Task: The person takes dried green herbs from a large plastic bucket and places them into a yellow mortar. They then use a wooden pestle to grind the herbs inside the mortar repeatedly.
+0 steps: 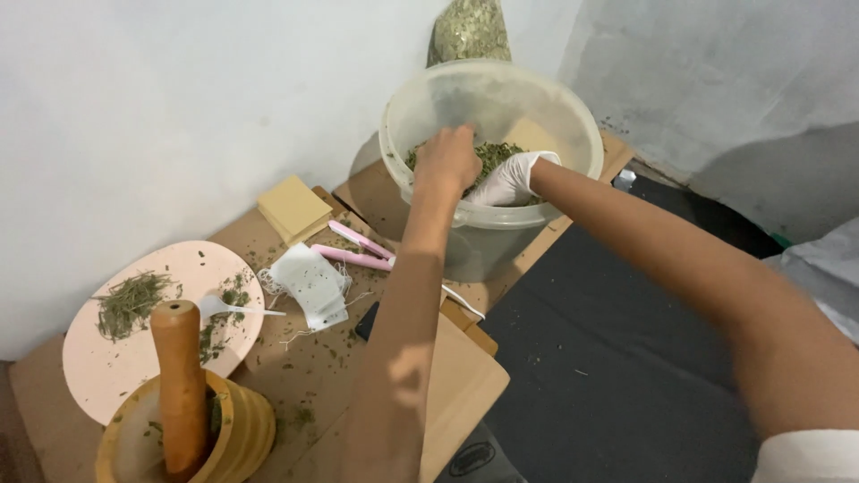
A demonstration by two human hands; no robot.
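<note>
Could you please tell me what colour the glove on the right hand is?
White; the glove shows in the head view.

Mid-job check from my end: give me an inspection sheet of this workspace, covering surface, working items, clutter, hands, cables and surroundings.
Surface: brown cardboard sheets on the floor, strewn with green flakes.
Job's things: translucent plastic bucket holding dried green herbs.
Clutter: wooden mortar with pestle; pink round board with herbs and a white plastic fork; white filter bags; pink sealer tool; tan paper stack.
Hands: left hand bare, in the bucket; right hand in a white glove, in the herbs.
Cables: nothing seen.
Surroundings: white wall, dark mat, herb bag behind the bucket.
</note>
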